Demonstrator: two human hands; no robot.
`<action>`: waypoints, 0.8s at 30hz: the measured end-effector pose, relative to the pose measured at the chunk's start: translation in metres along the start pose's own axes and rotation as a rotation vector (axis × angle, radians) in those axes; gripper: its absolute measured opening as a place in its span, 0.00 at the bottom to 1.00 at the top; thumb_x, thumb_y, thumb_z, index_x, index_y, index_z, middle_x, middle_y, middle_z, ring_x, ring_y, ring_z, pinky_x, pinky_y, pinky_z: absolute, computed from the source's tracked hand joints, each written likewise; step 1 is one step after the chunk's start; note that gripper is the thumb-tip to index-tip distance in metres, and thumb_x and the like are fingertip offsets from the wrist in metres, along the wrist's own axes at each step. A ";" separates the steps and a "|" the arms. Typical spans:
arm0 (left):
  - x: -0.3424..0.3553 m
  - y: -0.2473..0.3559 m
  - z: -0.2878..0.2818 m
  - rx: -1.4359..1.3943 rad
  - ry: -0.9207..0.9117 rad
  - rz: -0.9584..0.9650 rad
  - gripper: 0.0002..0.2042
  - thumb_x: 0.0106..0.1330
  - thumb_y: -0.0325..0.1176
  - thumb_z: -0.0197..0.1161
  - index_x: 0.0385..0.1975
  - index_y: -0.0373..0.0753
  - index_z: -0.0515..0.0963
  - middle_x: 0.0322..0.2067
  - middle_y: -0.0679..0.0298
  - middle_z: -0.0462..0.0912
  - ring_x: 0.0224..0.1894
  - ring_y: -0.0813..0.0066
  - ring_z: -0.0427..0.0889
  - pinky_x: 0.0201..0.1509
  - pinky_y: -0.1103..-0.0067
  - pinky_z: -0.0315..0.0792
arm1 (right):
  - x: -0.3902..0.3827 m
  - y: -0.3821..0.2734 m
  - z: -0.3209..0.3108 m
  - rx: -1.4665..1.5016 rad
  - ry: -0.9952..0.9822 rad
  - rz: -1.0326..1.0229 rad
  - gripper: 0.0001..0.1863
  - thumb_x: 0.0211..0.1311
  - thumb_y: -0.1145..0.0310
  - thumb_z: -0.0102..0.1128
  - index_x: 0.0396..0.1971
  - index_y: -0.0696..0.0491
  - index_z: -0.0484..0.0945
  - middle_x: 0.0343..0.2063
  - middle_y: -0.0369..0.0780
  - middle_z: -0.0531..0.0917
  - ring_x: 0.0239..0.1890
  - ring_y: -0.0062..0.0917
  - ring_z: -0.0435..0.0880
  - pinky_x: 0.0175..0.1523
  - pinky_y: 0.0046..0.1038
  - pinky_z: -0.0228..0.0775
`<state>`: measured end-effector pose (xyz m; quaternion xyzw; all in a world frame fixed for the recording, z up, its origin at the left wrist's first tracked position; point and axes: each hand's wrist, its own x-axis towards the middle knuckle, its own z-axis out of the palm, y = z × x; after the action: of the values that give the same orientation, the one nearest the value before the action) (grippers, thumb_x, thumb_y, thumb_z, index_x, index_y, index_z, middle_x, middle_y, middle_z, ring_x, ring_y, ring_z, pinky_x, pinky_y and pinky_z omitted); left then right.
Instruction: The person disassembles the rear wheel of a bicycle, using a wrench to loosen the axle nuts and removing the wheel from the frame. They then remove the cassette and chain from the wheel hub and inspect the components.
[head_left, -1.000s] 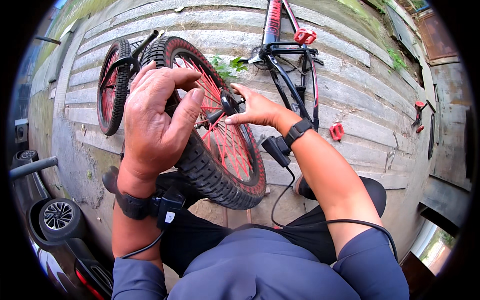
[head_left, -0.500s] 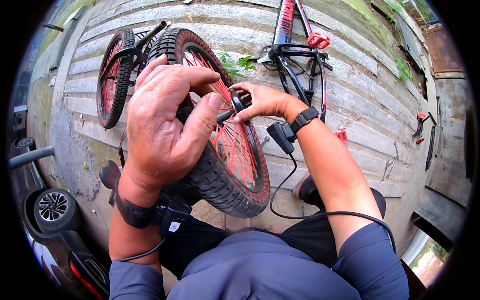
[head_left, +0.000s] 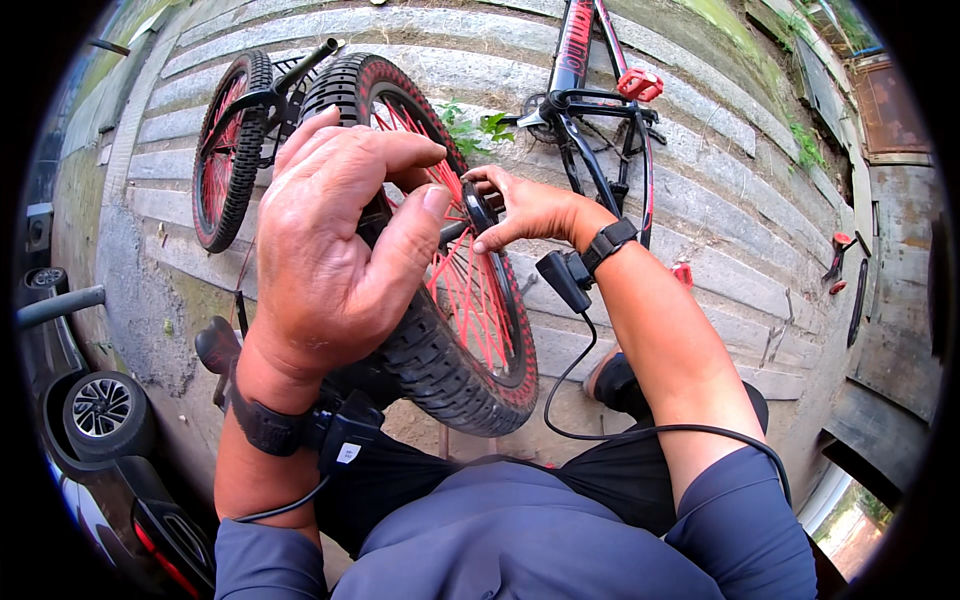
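My left hand (head_left: 340, 240) is curled over the near side of an upright bicycle wheel (head_left: 460, 390) with a knobby black tire and red spokes, its fingers bent round the tire, their tips partly hidden. My right hand (head_left: 525, 210) grips a black round part (head_left: 478, 207) at the wheel's hub, thumb below and fingers on top.
A second red-spoked wheel with fork (head_left: 228, 150) lies at left. A black bicycle frame (head_left: 575, 120) with a red pedal (head_left: 640, 84) is ahead. Small tools (head_left: 838, 255) lie at right, a saddle (head_left: 217, 348) by my left arm, a parked car (head_left: 100, 450) at left.
Both my hands and the wheel between them have shifted slightly right in the view since a second ago, the right hand also a little up. The surroundings have shifted too. The grips look much the same.
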<state>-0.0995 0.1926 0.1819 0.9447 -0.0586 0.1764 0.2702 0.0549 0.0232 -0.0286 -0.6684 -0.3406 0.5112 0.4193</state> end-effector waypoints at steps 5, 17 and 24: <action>0.000 0.000 -0.001 -0.010 0.002 0.000 0.11 0.62 0.31 0.59 0.41 0.35 0.81 0.30 0.63 0.82 0.37 0.68 0.82 0.68 0.61 0.59 | 0.002 0.004 -0.005 0.022 0.017 -0.008 0.63 0.30 0.52 0.85 0.69 0.57 0.56 0.61 0.53 0.70 0.64 0.40 0.70 0.69 0.35 0.61; -0.002 -0.003 -0.002 0.000 0.009 -0.006 0.10 0.62 0.30 0.59 0.41 0.35 0.80 0.30 0.64 0.82 0.37 0.69 0.81 0.68 0.62 0.59 | -0.002 0.003 -0.002 0.006 0.066 -0.041 0.60 0.31 0.55 0.83 0.68 0.56 0.59 0.60 0.51 0.72 0.63 0.38 0.72 0.68 0.33 0.62; -0.002 -0.003 0.000 -0.024 0.015 0.006 0.10 0.62 0.30 0.59 0.41 0.35 0.81 0.29 0.64 0.81 0.36 0.69 0.81 0.68 0.63 0.60 | -0.008 0.004 0.001 0.035 0.108 -0.066 0.58 0.32 0.56 0.82 0.67 0.55 0.59 0.57 0.49 0.75 0.61 0.35 0.73 0.67 0.31 0.63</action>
<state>-0.1005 0.1953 0.1803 0.9399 -0.0616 0.1834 0.2815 0.0519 0.0150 -0.0293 -0.6759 -0.3303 0.4665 0.4653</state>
